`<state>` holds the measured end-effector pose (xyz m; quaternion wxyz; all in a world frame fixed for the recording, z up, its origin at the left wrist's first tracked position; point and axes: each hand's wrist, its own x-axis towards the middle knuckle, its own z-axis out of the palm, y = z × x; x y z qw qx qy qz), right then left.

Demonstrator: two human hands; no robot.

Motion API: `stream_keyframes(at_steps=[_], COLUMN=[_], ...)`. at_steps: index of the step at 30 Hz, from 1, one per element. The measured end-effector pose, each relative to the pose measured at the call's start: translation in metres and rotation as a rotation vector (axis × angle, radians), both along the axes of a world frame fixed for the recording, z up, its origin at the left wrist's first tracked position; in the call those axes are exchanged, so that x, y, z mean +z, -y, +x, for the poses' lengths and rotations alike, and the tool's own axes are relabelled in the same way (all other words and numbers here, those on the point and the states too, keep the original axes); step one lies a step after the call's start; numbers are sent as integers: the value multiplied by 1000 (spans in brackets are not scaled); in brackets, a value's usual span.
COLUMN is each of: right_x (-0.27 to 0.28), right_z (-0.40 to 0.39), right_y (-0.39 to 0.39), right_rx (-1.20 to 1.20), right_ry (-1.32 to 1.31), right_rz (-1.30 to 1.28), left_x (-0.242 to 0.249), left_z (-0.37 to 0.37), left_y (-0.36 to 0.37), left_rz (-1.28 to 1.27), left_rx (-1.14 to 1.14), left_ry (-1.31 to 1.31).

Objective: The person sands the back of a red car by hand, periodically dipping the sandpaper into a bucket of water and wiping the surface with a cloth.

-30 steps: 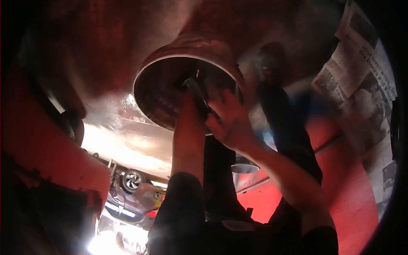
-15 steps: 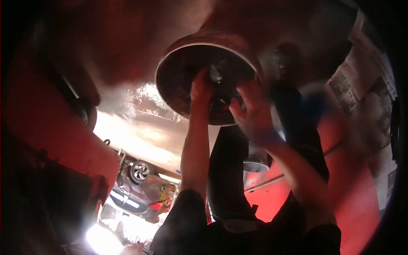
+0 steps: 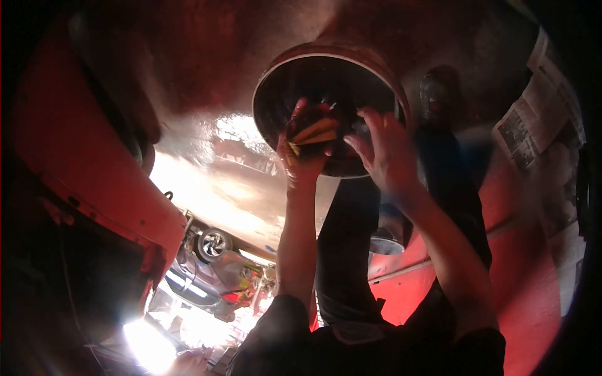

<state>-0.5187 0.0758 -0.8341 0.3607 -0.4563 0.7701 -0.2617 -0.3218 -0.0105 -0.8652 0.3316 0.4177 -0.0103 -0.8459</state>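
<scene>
A round dark bucket (image 3: 266, 72) stands at the upper middle, with both hands over its opening. My left hand (image 3: 302, 156) is closed on a yellowish folded piece (image 3: 316, 133), palm turned up inside the rim. To its right, my right hand (image 3: 389, 150) is at the near right side of the bucket, thumb and forefinger apart, with nothing visible between them. The bucket's inside is dark, and its contents are hard to make out.
Red panels (image 3: 106, 169) curve along the left and right. Newspaper sheets (image 3: 533, 125) lie at the far right. A smaller round container (image 3: 387, 245) is near my legs. A wheel (image 3: 214, 244) and a bright lamp (image 3: 150, 346) show at the lower left.
My left hand has turned up, and the yellowish piece now shows in it. The bucket and both hands appear slightly further right in the view.
</scene>
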Motion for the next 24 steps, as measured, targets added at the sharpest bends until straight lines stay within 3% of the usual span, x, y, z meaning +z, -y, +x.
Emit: stream_keyframes(at_steps=[2, 7, 13, 16, 20, 23, 24], right_x=[3, 15, 0, 14, 22, 5, 0], right_z=[-3, -16, -5, -12, -18, -5, -2], right_y=[2, 13, 5, 16, 19, 8, 7], right_rx=[-7, 154, 69, 105, 195, 128, -13], right_ry=[-4, 333, 345, 335, 280, 177, 212], right_rz=[-79, 75, -86, 93, 68, -41, -67], left_x=[-2, 2, 4, -9, -5, 8, 7], left_z=[3, -4, -10, 0, -3, -6, -2], left_y=[-1, 3, 18, 14, 13, 17, 16], left_rz=[-1, -20, -34, 24, 78, 78, 74], left_rx=[-46, -100, -210, -174, -189, -306, -308], left_ry=[-23, 102, 31, -84, -157, -68, -67])
